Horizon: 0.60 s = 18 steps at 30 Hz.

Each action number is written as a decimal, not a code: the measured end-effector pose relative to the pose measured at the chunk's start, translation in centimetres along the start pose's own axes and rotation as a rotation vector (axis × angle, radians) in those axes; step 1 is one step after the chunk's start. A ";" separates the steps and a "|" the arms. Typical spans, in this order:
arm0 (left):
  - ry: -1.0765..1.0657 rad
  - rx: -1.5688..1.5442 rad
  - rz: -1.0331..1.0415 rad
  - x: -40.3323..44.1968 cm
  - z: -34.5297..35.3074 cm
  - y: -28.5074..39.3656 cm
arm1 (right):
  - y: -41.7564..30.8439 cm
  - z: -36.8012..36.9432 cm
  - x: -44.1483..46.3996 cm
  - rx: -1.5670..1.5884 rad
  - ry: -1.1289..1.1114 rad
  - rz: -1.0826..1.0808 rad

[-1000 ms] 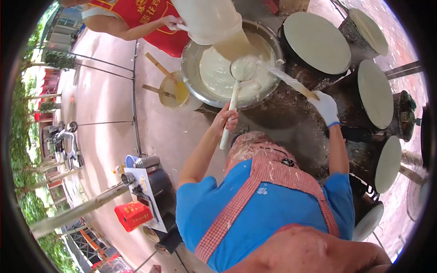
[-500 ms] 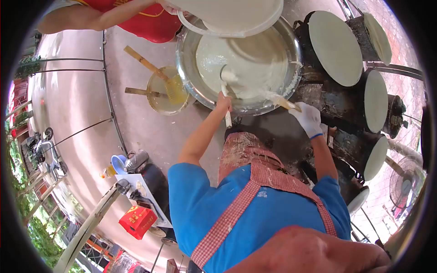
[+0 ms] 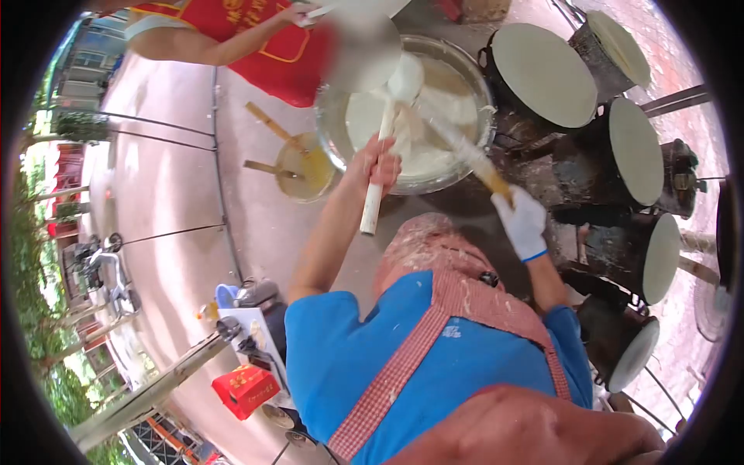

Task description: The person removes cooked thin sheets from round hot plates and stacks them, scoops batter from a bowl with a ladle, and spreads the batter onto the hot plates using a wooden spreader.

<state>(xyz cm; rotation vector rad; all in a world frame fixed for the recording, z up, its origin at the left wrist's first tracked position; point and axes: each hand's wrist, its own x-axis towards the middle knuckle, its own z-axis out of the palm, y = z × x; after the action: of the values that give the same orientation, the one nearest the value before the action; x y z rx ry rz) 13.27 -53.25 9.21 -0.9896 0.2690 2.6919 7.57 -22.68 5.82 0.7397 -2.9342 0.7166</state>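
Note:
My left hand is closed round the white handle of a ladle, its pale bowl raised over a wide metal basin. Thick white batter fills much of the basin. In my right hand, in a white glove, is a wooden-handled tool; its end is coated white, blurred, and reaches over the batter, so its kind is unclear. At the far left of the basin, a co-worker in a red apron grips a pale tub, smeared by motion, that hides part of the basin.
A small bucket of yellow liquid with two wooden-handled tools stands left of the basin. Several dark stoves topped with round pale discs line the right side. A red box sits by a small table at lower left.
The ladle has risen out of the batter, and my left hand has come up with it. The co-worker's tub has shifted left. My right-hand tool now reaches further over the basin.

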 end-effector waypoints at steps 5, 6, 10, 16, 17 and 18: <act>-0.356 0.299 0.135 -8.9 11.1 0.8 | -1.0 -7.9 5.3 0.023 0.544 -0.272; -0.316 0.399 0.226 -10.8 13.4 1.0 | -1.3 -9.8 6.0 -0.001 0.557 -0.241; -0.504 1.001 0.602 -11.9 17.9 4.0 | -2.1 -13.2 7.6 0.301 0.754 -0.133; -0.269 0.545 -0.237 -0.4 9.1 5.3 | 2.0 -1.8 0.3 1.004 -0.029 0.512; -0.098 0.374 -0.367 1.7 8.7 5.3 | 2.1 -1.2 -2.0 0.858 -0.031 0.561; 0.015 0.320 -0.463 2.7 8.7 4.4 | 2.7 -0.6 -4.4 0.715 -0.044 0.621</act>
<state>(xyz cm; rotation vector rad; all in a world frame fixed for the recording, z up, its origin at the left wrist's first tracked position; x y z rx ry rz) 4.67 -54.65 14.31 -0.8512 0.4023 2.1435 10.23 -18.40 4.55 -0.2112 -2.9092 1.8536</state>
